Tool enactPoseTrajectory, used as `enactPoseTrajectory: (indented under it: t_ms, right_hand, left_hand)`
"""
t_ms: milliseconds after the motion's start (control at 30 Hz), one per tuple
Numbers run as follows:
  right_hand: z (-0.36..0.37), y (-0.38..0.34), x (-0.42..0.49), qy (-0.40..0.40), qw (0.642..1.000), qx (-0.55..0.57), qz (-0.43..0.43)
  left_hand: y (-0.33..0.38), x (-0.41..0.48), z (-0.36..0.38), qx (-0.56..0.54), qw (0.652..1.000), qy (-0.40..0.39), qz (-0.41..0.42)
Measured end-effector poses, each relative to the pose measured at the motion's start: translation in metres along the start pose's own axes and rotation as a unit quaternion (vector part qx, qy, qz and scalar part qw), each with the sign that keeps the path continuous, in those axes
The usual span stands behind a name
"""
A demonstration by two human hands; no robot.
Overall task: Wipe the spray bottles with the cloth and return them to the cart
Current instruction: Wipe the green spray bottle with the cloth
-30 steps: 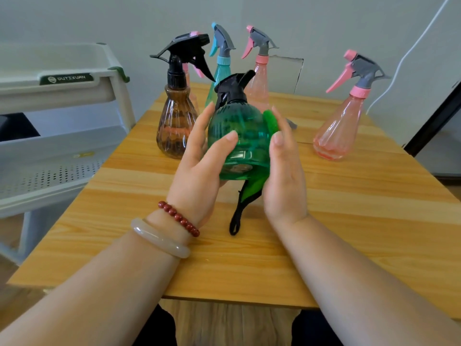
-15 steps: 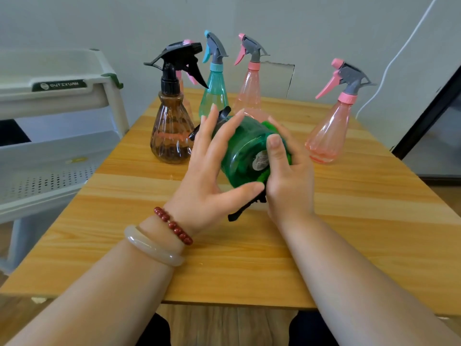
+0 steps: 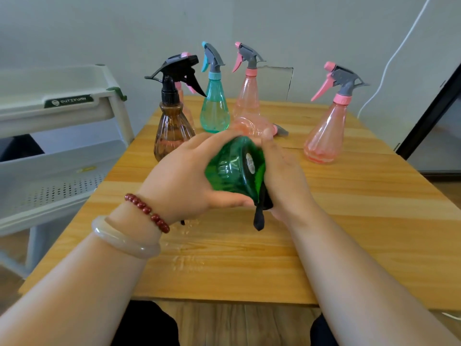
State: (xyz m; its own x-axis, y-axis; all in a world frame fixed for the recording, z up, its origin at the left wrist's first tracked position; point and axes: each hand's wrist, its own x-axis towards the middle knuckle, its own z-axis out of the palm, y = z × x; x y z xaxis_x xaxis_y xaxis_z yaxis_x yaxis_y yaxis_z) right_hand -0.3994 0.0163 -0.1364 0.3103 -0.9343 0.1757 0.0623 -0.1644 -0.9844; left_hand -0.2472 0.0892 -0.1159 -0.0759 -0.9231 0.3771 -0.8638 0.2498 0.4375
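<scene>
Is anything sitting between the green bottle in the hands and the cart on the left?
Nothing visible blocks it. The green bottle has only bare table toward the cart; the brown bottle stands just behind that line.

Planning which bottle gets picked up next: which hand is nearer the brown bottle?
Left. The left hand grips the green bottle just in front of the brown bottle; the right hand, holding the cloth, sits on the green bottle's right side.

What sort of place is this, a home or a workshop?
Likely a plain room, home or office, though I cannot be sure: a wooden table against a bare wall, spray bottles standing on it, a white utility cart beside it.
</scene>
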Motion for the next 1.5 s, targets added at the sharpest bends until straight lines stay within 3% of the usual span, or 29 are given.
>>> enactPoseTrajectory:
  t_ms: [100,300,500,700,833,967,1133,1300,1433,1500]
  right_hand:
    - [-0.008,0.004,0.004,0.046,0.992,-0.116,-0.018]
    - [-0.023,0.005,-0.001,0.026,0.988,-0.148,0.022]
    - [-0.004,-0.001,-0.01,0.029,0.994,-0.082,-0.07]
    - [0.007,0.013,-0.008,0.042,0.991,-0.123,0.032]
    - [0.006,0.004,-0.011,0.013,0.993,-0.098,-0.069]
    - [0.009,0.011,-0.006,0.039,0.994,-0.1,-0.021]
    - [0.005,-0.002,-0.016,-0.035,0.996,-0.045,-0.071]
    - [0.012,0.005,-0.011,0.037,0.997,-0.063,-0.038]
    - [0.008,-0.004,-0.021,-0.038,0.991,-0.083,-0.097]
    - [0.01,-0.004,-0.021,-0.017,0.988,-0.105,-0.11]
  left_hand:
    - [-0.001,-0.008,0.008,0.04,0.997,-0.023,-0.056]
    - [-0.01,-0.007,0.016,0.043,0.993,-0.021,-0.104]
    - [-0.021,-0.009,0.024,-0.008,0.998,0.017,-0.062]
    - [-0.017,-0.008,0.028,-0.023,0.996,0.041,-0.075]
    - [-0.02,-0.008,0.03,-0.019,0.996,0.05,-0.067]
    - [-0.021,-0.01,0.032,-0.02,0.996,0.051,-0.068]
    - [-0.019,-0.01,0.032,-0.034,0.995,0.063,-0.065]
    - [-0.017,-0.012,0.033,-0.017,0.996,0.061,-0.068]
    - [-0.019,-0.01,0.033,-0.033,0.995,0.06,-0.07]
    - [-0.016,-0.01,0.033,-0.036,0.995,0.063,-0.074]
